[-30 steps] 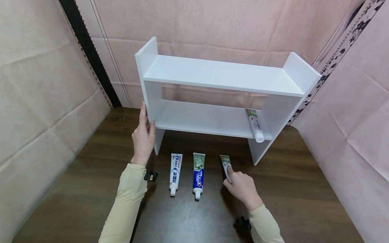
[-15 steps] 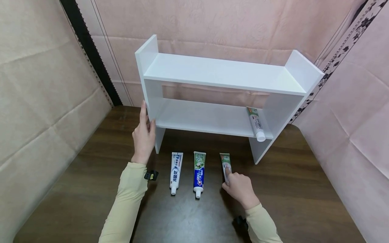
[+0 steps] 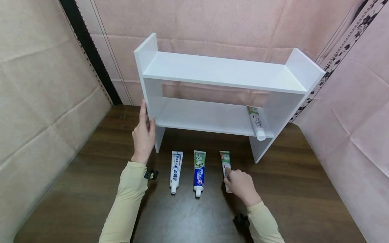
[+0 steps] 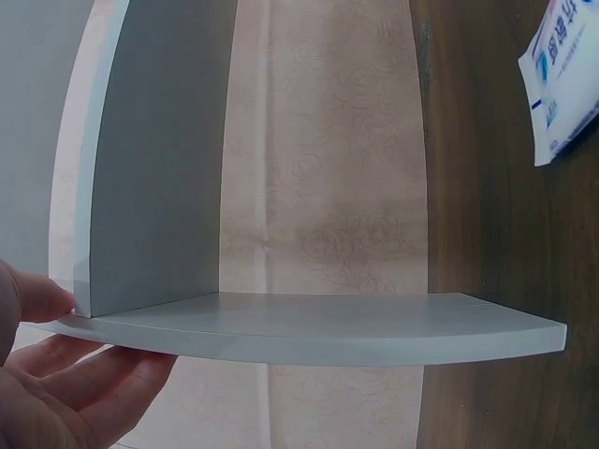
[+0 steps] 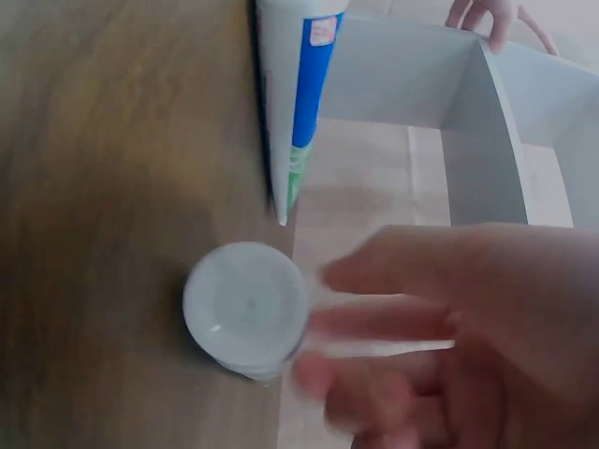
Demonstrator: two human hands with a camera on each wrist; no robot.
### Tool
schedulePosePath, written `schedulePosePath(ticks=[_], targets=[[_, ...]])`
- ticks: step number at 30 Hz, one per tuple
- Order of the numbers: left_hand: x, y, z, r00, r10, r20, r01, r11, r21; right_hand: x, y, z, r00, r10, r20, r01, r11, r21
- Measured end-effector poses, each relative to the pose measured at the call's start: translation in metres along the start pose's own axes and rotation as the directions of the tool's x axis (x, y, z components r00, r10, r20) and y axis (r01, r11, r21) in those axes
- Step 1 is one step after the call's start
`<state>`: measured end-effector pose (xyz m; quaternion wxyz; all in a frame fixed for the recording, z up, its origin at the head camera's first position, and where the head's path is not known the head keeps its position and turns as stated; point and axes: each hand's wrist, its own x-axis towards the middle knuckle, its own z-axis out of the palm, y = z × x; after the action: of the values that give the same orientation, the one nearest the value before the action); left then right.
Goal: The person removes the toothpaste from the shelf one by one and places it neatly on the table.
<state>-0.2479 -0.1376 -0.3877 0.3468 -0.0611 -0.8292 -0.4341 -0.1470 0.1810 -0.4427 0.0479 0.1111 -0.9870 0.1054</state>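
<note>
A white two-tier shelf (image 3: pixel 212 72) stands at the back of the table. My left hand (image 3: pixel 143 138) holds its left side panel, thumb (image 4: pixel 42 297) on one side and fingers (image 4: pixel 103 383) on the other. A green-and-white toothpaste tube (image 3: pixel 225 162) lies on the table before the shelf, cap end toward me. Over it is my right hand (image 3: pixel 242 185), overlapping the tube in the head view. In the right wrist view its fingers are blurred and loosely spread, with a gap from the white cap (image 5: pixel 248 304).
A blue-and-green toothpaste tube (image 3: pixel 199 172) and a white-and-blue toothpaste tube (image 3: pixel 175 172) lie to the left in the same row. Another green-and-white toothpaste tube (image 3: pixel 257 123) rests on the lower tier at the right. Pink cloth walls (image 3: pixel 212 23) enclose the dark wooden table (image 3: pixel 76 199).
The tube under my right hand has turned straighter, and its lower end now shows below the fingers. My right hand has shifted slightly. The left hand keeps its place on the shelf.
</note>
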Motion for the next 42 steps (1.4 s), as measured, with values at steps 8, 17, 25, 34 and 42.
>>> schedulePosePath(ticks=[8, 17, 25, 34, 42], targets=[[0.0, 0.001, -0.004, 1.0, -0.017, -0.002, 0.017, 1.0, -0.013, 0.007, -0.001, -0.038, 0.879, 0.04, -0.476, 0.016, 0.993, 0.114], [0.0, -0.002, -0.002, 1.0, -0.01, -0.008, 0.01, 1.0, -0.005, 0.026, 0.02, -0.079, 0.746, 0.155, -0.648, -0.058, 0.984, 0.168], [-0.007, -0.003, 0.001, 0.999, -0.027, 0.02, 0.027, 1.0, 0.006, 0.041, 0.04, -0.084, 0.816, 0.208, -0.539, -0.151, 0.977, 0.148], [-0.004, -0.001, 0.001, 1.0, -0.013, 0.014, 0.013, 1.0, -0.005, 0.052, 0.045, -0.08, 0.805, 0.231, -0.547, -0.173, 0.973, 0.156], [-0.002, -0.001, 0.0, 1.0, -0.017, 0.0, 0.017, 1.0, -0.004, 0.055, 0.045, -0.076, 0.786, 0.181, -0.591, -0.126, 0.983, 0.133]])
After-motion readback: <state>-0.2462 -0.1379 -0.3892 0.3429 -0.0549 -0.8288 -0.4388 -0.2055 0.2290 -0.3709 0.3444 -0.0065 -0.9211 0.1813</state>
